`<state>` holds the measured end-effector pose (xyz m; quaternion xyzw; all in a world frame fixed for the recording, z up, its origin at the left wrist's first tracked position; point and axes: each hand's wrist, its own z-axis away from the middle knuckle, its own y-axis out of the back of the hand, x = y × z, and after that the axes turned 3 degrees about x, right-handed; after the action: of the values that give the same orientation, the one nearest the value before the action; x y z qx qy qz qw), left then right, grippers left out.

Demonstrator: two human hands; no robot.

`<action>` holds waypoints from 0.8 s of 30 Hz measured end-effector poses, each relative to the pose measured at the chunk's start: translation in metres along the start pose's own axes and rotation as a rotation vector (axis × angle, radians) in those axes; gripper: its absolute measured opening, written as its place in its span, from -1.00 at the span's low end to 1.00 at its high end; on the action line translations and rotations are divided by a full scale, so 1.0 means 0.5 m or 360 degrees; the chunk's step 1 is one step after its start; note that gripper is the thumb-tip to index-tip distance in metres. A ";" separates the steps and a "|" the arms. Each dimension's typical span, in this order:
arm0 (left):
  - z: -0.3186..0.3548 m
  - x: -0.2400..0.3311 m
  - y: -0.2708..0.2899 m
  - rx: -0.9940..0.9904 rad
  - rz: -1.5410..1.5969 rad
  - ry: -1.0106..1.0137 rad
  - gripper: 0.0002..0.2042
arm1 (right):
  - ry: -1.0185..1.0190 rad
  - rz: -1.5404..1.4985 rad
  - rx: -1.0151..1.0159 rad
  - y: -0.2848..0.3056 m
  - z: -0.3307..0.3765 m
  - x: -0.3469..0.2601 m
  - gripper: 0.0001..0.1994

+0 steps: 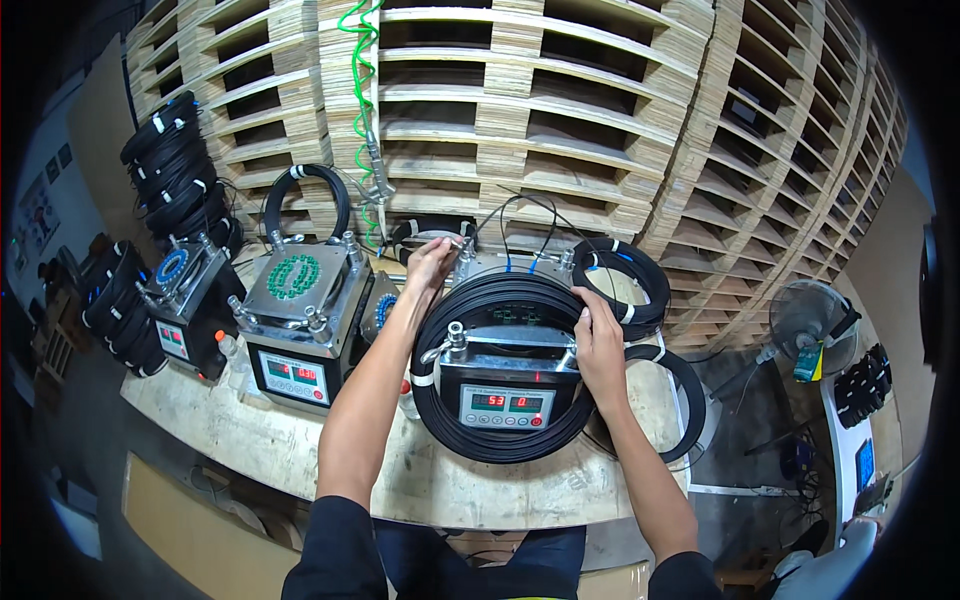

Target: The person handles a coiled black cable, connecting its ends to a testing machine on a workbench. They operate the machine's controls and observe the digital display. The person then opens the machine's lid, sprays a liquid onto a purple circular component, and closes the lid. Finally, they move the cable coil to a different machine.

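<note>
A large coil of black cable hangs around the front of a metal benchtop polishing machine with a lit red display. My right hand grips the coil's upper right side, fingers bent over it. Up at the machine's far left corner, my left hand has its fingertips pinched together beside a metal clamp post; what lies between them is too small to make out. Two thin black cables with blue ends rise from the far side of the machine's top plate. Part of that plate is hidden behind the coil.
Two similar machines stand left on the wooden bench, one with a green ring fixture. More black coils lie right and behind; others are stacked far left. Wooden pallets rise behind. A green air hose hangs there. A fan stands right.
</note>
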<state>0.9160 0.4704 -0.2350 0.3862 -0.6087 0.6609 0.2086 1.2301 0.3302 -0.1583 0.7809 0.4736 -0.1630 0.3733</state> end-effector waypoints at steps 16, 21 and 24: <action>0.017 0.119 -0.026 -0.0294 -0.1493 -0.0047 -0.45 | 0.0163 0.0020 -0.0030 -0.021 -0.003 0.018 -0.61; 0.272 0.191 -0.114 0.0177 -0.1748 -0.1150 -0.66 | 0.0049 0.0018 0.0019 0.005 0.005 0.025 -0.63; 0.431 0.192 -0.098 0.0127 -0.2054 -0.1368 -0.76 | 0.0069 -0.0019 0.0031 -0.005 0.003 0.021 -0.65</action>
<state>0.9489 0.2521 -0.1387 0.8939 -0.2665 0.2220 0.2839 1.2335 0.3360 -0.1667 0.7850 0.4846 -0.1529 0.3544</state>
